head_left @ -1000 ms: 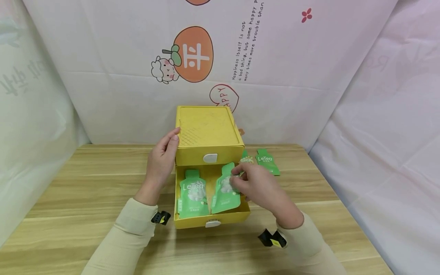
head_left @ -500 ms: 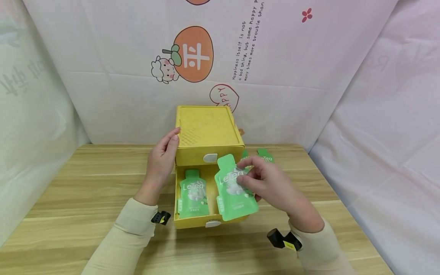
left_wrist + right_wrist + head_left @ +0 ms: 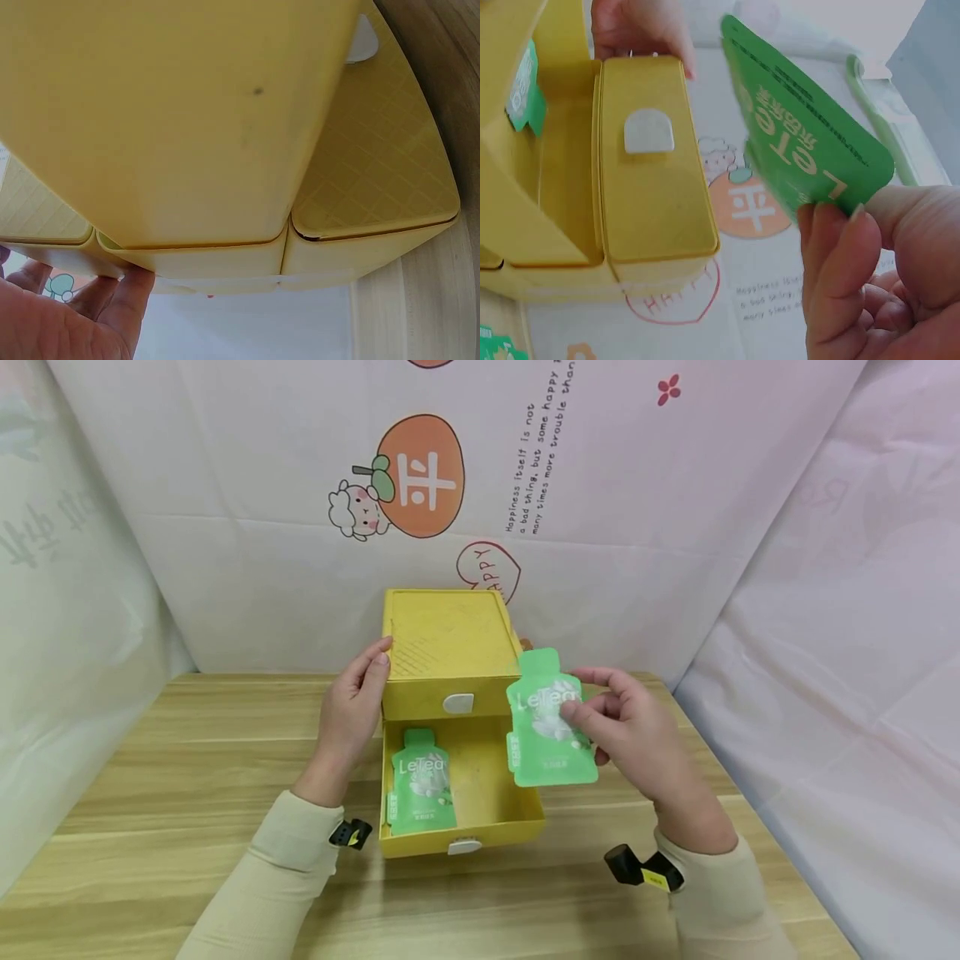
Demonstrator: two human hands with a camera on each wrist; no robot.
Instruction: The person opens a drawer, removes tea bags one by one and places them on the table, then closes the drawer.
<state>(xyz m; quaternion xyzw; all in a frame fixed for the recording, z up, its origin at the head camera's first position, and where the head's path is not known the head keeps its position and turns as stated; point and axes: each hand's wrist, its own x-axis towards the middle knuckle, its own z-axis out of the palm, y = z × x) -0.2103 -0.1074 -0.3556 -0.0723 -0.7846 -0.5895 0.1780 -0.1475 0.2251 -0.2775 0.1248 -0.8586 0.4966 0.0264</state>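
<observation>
LeTea pouch (image 3: pixel 542 722), pale green with white lettering, hangs in the air to the right of the yellow two-drawer box (image 3: pixel 450 635), pinched at its right edge between the thumb and fingers of the right hand (image 3: pixel 641 735). Its long axis runs away from the person, the narrow neck toward the backdrop and the broad base nearer the body. From where I stand it overlaps the box's right front corner, but the right wrist view shows a gap between them. The right hand is plainly the nearer one; the left hand (image 3: pixel 351 710) lies across on the far side of the box, its fingers fairly straight and resting against the left wall, holding nothing else.

Below the pouch and to its left, the lower drawer (image 3: pixel 487 772) stands pulled out, with a second LeTea pouch (image 3: pixel 422 789) lying along its left side, neck also pointing away. Above it the upper drawer is closed, its white tab (image 3: pixel 458 703) facing the person. Part of another green packet (image 3: pixel 499 346) shows beside the box, on the wood-grain table (image 3: pixel 225 760). Behind hangs a printed white cloth (image 3: pixel 637 485).
</observation>
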